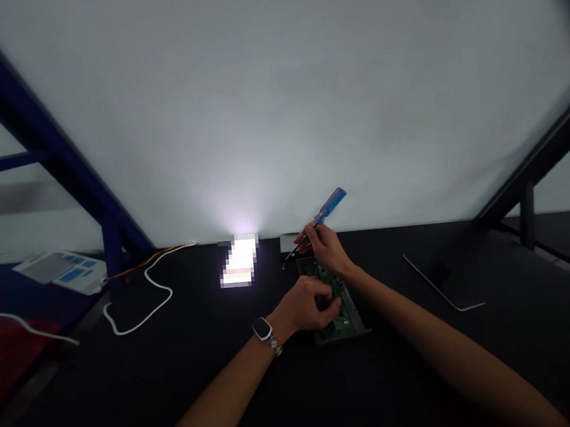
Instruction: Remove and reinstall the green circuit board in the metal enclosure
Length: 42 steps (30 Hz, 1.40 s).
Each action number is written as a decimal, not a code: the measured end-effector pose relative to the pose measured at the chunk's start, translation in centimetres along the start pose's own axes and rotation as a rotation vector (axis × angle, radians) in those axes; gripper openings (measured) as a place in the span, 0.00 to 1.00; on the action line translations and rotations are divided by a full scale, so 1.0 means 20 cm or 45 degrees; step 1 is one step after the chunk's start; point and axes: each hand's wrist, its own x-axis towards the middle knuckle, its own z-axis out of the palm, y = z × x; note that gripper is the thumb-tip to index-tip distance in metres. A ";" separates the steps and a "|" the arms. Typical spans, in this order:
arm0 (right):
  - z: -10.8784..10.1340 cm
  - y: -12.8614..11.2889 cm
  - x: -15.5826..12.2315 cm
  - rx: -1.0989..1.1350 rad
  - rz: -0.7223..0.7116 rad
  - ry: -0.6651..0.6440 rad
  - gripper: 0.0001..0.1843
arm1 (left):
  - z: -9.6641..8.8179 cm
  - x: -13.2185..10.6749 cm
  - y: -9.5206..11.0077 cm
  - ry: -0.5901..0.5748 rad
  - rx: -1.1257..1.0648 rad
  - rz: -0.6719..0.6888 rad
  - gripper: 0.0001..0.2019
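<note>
A green circuit board [343, 326] in a shallow dark metal tray [356, 313] lies on the black table. My right hand [328, 249] grips a screwdriver [331, 204] by its shaft, below the clear blue handle. The handle points up and to the right, and the tip slants down to the left, beyond the tray's far left corner. My left hand [306, 304], with a watch [262, 329] and a bracelet at the wrist, rests over the board with its fingers curled into a pinch. Whatever those fingers hold, if anything, is hidden.
A bright, pixelated rectangle [240, 262] lies left of the tray. Behind my right hand sits a flat pale item [290, 242]. A white cable [160, 286] winds across the left, near printed sheets [65, 270]. A thin bent rod [439, 291] lies right. Slanted frame bars flank the table.
</note>
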 end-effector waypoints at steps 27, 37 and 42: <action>-0.25 -0.01 -0.24 0.446 0.059 0.373 0.16 | -0.10 -0.01 -0.19 0.592 0.120 -0.322 0.11; -0.25 -0.04 -0.24 0.458 -0.003 0.365 0.13 | -0.11 -0.01 -0.21 0.513 0.045 -0.317 0.06; -0.27 -0.04 -0.23 0.459 -0.035 0.378 0.13 | -0.11 -0.01 -0.21 0.527 -0.029 -0.331 0.05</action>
